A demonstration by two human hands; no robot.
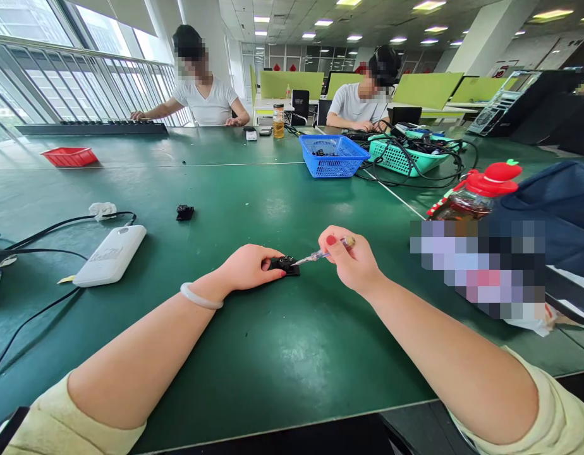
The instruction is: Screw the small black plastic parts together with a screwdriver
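I see left hand (248,266) pinching blocky black part (287,264), right hand (354,262) gripping slim translucent screwdriver (316,255); perforated blue basket (330,167) holds dark pieces (320,152)

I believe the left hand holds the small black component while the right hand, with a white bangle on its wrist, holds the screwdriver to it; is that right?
Not quite: the white bangle is on the left wrist, as the head view shows. The left hand does hold the small black component, and the right hand holds the screwdriver to it.
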